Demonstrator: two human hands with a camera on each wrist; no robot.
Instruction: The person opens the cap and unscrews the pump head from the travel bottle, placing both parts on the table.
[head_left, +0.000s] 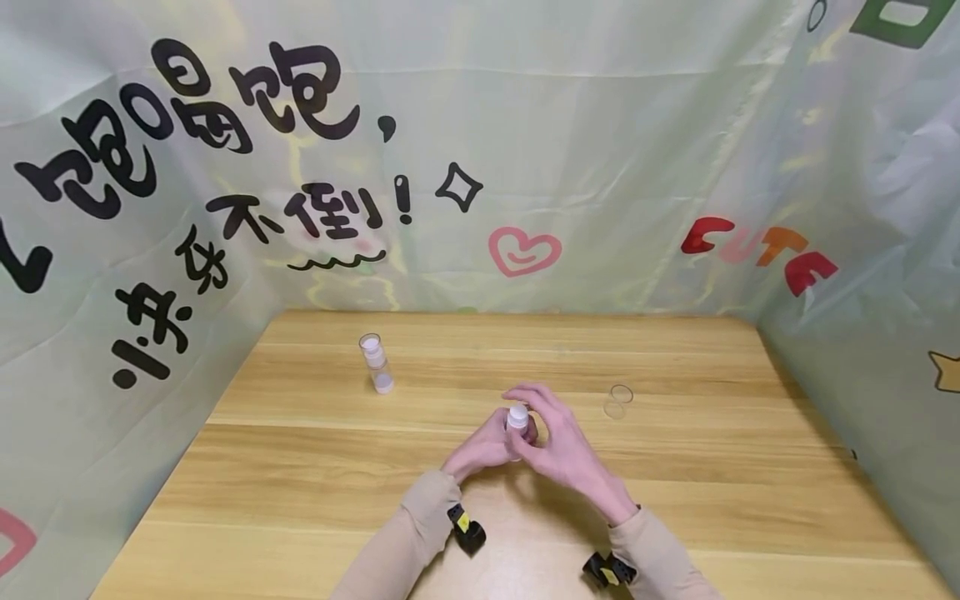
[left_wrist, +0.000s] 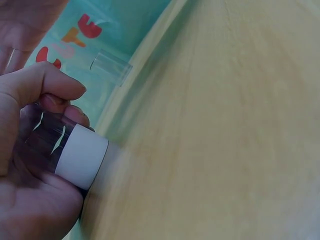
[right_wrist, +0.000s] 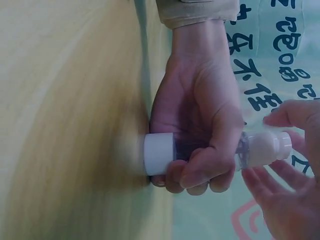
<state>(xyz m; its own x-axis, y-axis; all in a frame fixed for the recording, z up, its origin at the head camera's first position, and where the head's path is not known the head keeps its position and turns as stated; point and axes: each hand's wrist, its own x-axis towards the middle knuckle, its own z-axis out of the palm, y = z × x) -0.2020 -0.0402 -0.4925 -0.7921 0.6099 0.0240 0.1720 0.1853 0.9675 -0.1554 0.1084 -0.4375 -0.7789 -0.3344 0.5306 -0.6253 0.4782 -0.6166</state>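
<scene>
Beige cloth sleeves (head_left: 408, 533) framed the left hand (head_left: 487, 443) gripping a clear, cylindrical plastic bottle (right_wrist: 160, 154) over the wooden counter (head_left: 322, 492) and the right hand (head_left: 561, 446) about its white top (head_left: 518, 412), finger hold unclear, seemingly adjusting it, which called for steadiness.

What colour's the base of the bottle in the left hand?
The base is white; it shows best in the left wrist view.

The left hand (left_wrist: 35, 200) grips a clear, white-ended bottle (left_wrist: 82, 157), a clear tube (left_wrist: 112, 68) standing beyond on the table (left_wrist: 210, 130).
</scene>
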